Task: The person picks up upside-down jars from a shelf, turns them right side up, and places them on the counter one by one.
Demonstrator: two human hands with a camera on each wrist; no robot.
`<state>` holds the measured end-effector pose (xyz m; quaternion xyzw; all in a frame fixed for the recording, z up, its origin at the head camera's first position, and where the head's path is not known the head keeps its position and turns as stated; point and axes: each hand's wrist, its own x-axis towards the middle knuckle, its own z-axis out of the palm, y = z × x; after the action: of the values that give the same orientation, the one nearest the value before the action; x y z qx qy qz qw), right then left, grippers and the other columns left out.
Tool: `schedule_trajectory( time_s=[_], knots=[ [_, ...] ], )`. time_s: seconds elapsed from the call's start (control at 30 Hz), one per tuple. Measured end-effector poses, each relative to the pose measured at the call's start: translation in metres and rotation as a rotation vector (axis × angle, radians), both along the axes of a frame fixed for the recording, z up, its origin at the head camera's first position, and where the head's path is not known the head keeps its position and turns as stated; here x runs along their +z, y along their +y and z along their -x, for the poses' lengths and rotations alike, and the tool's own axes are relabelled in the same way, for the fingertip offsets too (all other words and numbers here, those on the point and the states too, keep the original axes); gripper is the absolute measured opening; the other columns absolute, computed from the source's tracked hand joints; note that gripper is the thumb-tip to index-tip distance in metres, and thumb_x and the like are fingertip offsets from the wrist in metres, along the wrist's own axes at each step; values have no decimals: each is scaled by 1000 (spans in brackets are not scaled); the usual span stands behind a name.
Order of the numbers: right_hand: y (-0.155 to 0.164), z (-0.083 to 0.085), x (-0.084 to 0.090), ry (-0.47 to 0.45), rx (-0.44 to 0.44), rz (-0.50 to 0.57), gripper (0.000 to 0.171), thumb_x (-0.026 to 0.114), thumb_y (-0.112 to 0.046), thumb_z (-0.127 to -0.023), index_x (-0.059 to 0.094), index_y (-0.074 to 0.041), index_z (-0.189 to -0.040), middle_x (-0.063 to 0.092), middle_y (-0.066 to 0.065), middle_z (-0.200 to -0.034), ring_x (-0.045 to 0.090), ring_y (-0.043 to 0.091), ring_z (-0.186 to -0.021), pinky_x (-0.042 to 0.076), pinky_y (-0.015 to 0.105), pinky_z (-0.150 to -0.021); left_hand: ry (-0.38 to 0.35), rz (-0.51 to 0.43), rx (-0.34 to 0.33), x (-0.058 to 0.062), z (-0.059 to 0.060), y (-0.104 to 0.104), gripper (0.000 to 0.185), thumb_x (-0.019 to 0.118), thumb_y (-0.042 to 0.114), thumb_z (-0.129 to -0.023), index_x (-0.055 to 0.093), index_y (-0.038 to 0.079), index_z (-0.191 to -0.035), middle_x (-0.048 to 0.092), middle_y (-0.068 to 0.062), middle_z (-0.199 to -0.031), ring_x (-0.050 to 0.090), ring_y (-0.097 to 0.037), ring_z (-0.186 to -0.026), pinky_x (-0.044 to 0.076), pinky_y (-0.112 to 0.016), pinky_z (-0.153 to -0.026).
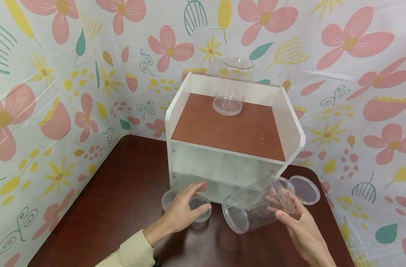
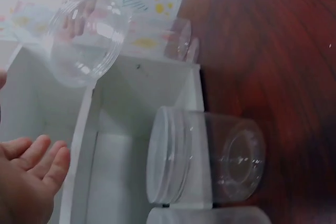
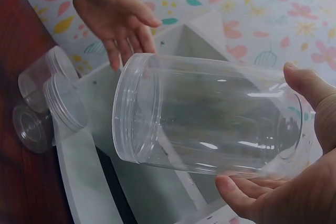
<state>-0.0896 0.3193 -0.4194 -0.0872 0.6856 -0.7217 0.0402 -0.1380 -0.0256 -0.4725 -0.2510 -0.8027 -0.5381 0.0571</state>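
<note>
My right hand holds a clear plastic jar near its base, thumb on one side and fingers on the other. The jar is tilted on its side in the air in front of the white shelf unit. Its ribbed lid end points away from that hand and toward the left hand. My left hand hovers with fingers apart, touching nothing that I can see. Below and behind it stand two clear lidded jars, one a jar beside the shelf's front edge. The left hand partly hides them in the head view.
Another clear jar stands on the shelf unit's brown top board. A clear round container is at the unit's right side on the dark wooden table. Flower-printed cloth hangs behind and to the sides.
</note>
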Motion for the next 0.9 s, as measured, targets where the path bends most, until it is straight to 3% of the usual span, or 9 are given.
schedule_trajectory(
  time_s=[0.13,0.27,0.4,0.67,0.9],
  knots=[
    [-3,1,0,20,30,6,65,48,11,-103,18,-2,-159,58,7,-148,63,19,-123,44,19,-103,-87,73,-48,-7,-4,8,77,77,43,-92,44,12,-155,57,0,-143,61,-27,-122,49,-41,-105],
    [-6,2,0,30,47,18,61,48,11,-103,26,-8,-157,58,5,-148,63,21,-123,45,20,-103,-147,112,-75,-12,-7,16,89,79,49,-88,39,12,-158,54,2,-146,60,-28,-125,47,-43,-107],
    [-8,1,-1,42,57,36,61,48,12,-102,27,-5,-157,58,5,-147,63,21,-124,44,20,-104,-178,150,-84,-18,-8,22,98,80,55,-86,34,13,-161,49,3,-151,55,-25,-130,45,-45,-109],
    [-9,1,-5,30,59,59,60,47,11,-103,27,-8,-156,55,6,-151,64,20,-124,43,19,-105,-221,111,-148,-24,-9,31,110,87,48,-81,26,9,-163,41,-6,-158,56,-30,-132,44,-40,-112],
    [-9,0,-9,31,66,90,60,46,12,-103,28,-10,-156,57,1,-149,65,21,-123,45,20,-105,-229,129,-157,-27,-10,37,116,90,48,-77,23,13,-165,36,-4,-162,55,-17,-133,42,-43,-113]
  ],
)
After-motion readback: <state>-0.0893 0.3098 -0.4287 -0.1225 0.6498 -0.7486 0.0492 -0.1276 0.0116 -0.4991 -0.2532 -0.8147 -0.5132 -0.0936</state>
